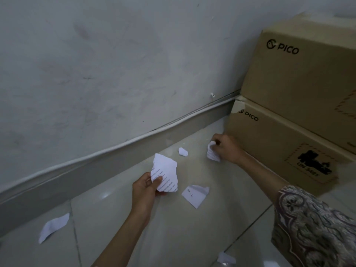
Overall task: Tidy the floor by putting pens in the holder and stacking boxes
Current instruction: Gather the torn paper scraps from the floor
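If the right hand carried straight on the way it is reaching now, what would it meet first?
Probably the lower cardboard box: the right hand, gripping a paper scrap, reaches toward the box's near corner at floor level. Depth is unclear; it may already touch.

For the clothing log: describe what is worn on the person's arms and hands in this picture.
Both hands are bare: the left hand and right hand show no gloves, rings or watch that can be seen. The left forearm is uncovered as far as the frame shows. The right arm carries a loose patterned sleeve ending above the forearm, printed with ornate floral and scroll motifs in grey, cream and dark maroon.
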